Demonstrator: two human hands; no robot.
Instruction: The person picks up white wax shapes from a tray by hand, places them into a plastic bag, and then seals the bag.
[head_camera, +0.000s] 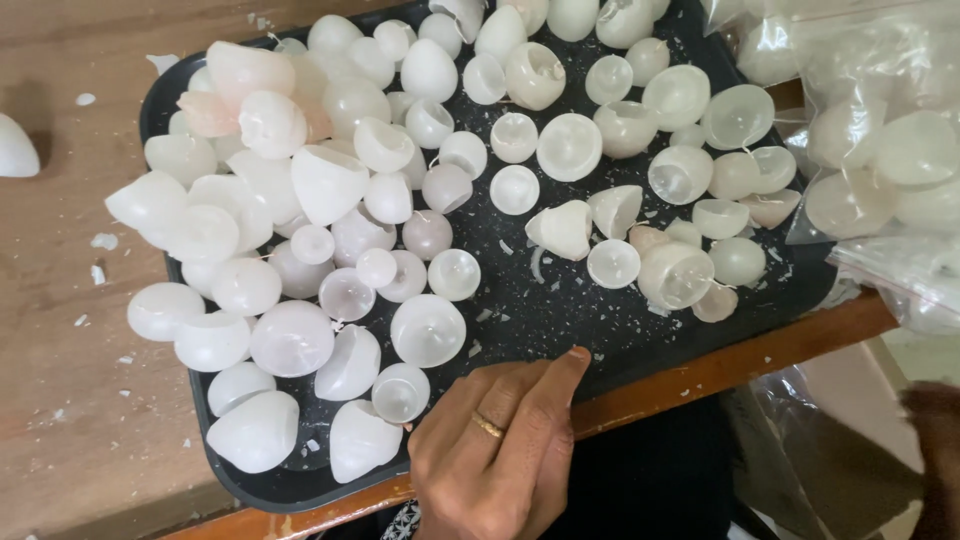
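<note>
- Black tray (560, 320) on wooden table (60, 330), sitting skewed; near right corner overhangs the table edge.
- Tray loaded with translucent white wax shells (300, 190): domes, half-spheres, some cone-tipped. Dense pile on left half, looser spread on right half.
- Several shells lie open side up showing hollow cups, e.g. round cup (428, 330) near the tray's near edge, smaller cup (401, 392) just beside it.
- White wax chips (520, 300) scattered over bare tray floor, mostly centre.
- Hand (495, 455) at near edge of tray, palm down, fingers loosely curled, index finger (560, 375) extended onto the tray rim. Holding nothing. Gold ring (488, 427) on one finger.
- Which hand: cannot tell for sure; reads as left. Nearest shell: the smaller cup, close but not touching.
- Second hand: only a dark blur at far right bottom corner; state cannot be told.
- Clear plastic bags (880, 170) at right, holding more of the same white shells, lying against the tray's right edge.
- One stray white shell (15, 148) on table at far left edge, well apart from tray; wax crumbs (100, 245) on the wood near it.
</note>
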